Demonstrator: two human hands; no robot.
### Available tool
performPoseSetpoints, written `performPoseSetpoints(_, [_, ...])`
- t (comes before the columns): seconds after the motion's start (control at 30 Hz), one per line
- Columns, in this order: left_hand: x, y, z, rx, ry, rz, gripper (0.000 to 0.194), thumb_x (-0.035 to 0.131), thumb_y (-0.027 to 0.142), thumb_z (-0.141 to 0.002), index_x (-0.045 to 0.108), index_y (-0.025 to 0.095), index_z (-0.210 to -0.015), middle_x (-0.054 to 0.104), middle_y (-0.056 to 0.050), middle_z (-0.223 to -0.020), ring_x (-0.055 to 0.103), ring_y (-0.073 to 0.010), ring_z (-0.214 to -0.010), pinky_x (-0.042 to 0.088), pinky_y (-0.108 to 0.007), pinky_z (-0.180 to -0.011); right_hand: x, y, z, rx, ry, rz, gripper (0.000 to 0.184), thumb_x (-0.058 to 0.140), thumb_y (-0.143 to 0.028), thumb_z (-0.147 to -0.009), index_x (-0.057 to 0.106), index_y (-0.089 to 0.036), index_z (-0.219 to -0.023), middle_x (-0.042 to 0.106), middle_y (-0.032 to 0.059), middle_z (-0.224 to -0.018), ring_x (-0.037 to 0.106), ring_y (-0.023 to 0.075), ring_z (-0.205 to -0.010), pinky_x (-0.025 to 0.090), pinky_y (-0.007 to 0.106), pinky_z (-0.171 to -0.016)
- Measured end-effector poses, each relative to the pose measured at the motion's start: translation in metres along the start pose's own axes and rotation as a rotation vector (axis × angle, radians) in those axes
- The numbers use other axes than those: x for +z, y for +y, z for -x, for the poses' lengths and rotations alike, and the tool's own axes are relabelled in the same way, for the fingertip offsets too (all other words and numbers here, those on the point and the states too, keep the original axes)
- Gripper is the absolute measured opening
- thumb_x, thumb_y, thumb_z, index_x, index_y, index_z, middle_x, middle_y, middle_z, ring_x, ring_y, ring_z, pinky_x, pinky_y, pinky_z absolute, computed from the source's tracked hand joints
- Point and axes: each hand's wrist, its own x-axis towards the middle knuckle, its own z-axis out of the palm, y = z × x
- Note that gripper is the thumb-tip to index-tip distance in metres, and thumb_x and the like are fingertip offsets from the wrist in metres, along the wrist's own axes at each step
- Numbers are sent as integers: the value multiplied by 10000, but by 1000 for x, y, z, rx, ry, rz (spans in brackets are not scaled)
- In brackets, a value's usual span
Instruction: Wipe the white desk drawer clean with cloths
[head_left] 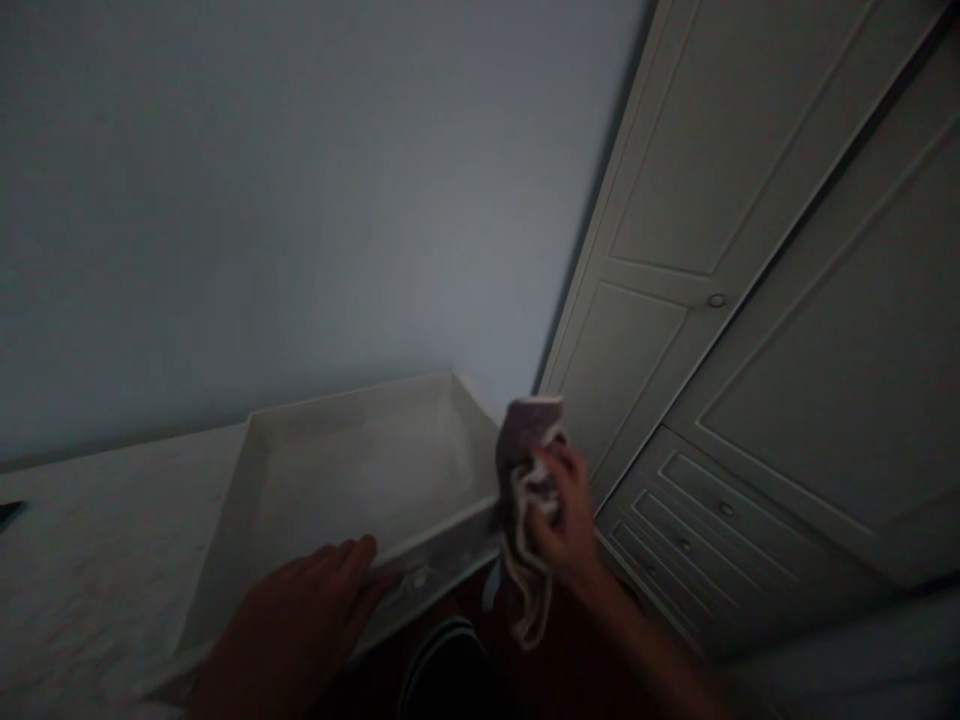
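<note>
A shallow white drawer (352, 465), out of its cabinet, rests tilted on a pale surface against the wall. My left hand (300, 610) is closed over its front panel (442, 550), fingers on top and thumb near the knob (418, 578). In my right hand (562, 510) is a crumpled cloth (529, 440), purplish with light edges. That cloth is at the drawer's right front corner, and its lower end hangs down. Nothing lies inside the drawer that I can make out in the dim light.
A tall wardrobe (667, 200) with panelled doors stands on the right. Its small drawers (720, 510) are low down. The pale mottled surface (112, 540) extends left, with a dark object (10, 514) at its edge. My leg shows below.
</note>
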Motion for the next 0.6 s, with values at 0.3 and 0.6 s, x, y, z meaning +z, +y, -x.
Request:
performPoseSetpoints(0.3, [0, -1, 2, -3, 51, -42, 446, 358, 528, -1063, 705, 269, -1171, 801, -89, -1105, 767, -327, -1002, 592, -496, -856, 23, -23, 36, -49, 215, 41, 415, 529, -172, -900, 702, -279, -1261, 562, 94, -1281, 584, 271, -1177, 528, 457, -958])
performPoseSetpoints(0.6, [4, -2, 1, 7, 94, -17, 491, 327, 537, -1063, 715, 262, -1184, 791, -115, -1161, 764, -330, -1007, 591, -491, -859, -46, -44, 24, 158, 781, 60, 469, 761, -332, -868, 659, -253, -1319, 665, 122, -1213, 629, 366, -1149, 486, 594, -1028])
